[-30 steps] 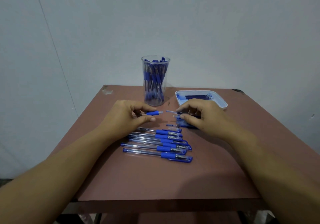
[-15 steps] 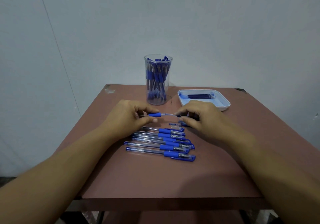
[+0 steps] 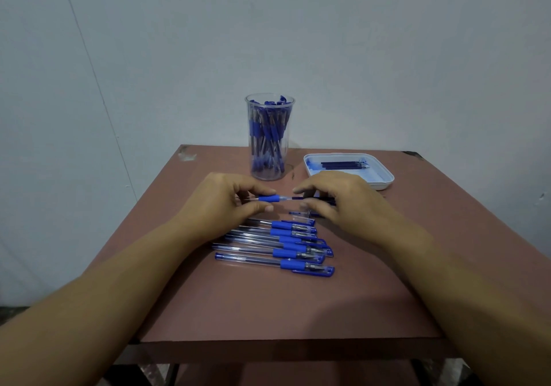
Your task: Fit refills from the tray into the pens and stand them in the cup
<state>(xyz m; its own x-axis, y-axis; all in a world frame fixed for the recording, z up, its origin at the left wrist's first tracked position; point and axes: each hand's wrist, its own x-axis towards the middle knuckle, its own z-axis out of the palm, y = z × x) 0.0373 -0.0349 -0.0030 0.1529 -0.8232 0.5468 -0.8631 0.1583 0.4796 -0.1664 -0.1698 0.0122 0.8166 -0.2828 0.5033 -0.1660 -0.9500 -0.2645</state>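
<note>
Because the thin dark refill (image 3: 297, 198) must enter straight, our right hand (image 3: 343, 203) pinches it, our left hand (image 3: 220, 206) pinching the blue-sleeved clear pen (image 3: 269, 198) level.

Bare workroom: brown table (image 3: 268, 311) against a blank wall (image 3: 387, 42).

Brown table (image 3: 298, 305): clear cup (image 3: 269, 159), white tray (image 3: 383, 178), row of pens (image 3: 280, 244).

I held a clear pen barrel (image 3: 269, 198) with a blue grip level, a dark refill (image 3: 296, 198) running out of its open end. Nearer me, capped blue pens (image 3: 277, 242) lay side by side in a row. More pens (image 3: 268, 135) stood crowded in the clear cup (image 3: 250, 147); a few dark refills (image 3: 343, 165) lay in the white tray (image 3: 383, 184).
</note>
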